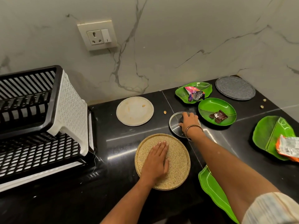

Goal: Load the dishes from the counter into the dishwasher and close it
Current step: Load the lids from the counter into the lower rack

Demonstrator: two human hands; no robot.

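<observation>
My left hand (pixel 155 160) lies flat, fingers straight, on a round beige speckled plate (pixel 178 159) near the counter's front. My right hand (pixel 189 122) reaches over a small steel plate (pixel 174 126), its fingers curled round a dark item on it that is mostly hidden. A white plate (pixel 134 111) with a crumb sits further back. Green leaf-shaped plates stand to the right: one (pixel 182 92) holds shiny wrappers, an oval one (pixel 208 109) holds brown pieces, one (pixel 265 135) holds an orange wrapper, and one (pixel 207 180) lies at the front edge. A grey round plate (pixel 235 88) is in the corner.
A black and white two-tier dish rack (pixel 40 118) fills the left side of the black counter (pixel 113 143). The marble wall behind carries a socket and switch (pixel 97 37). Small crumbs (pixel 165 112) lie between the plates. No dishwasher is in view.
</observation>
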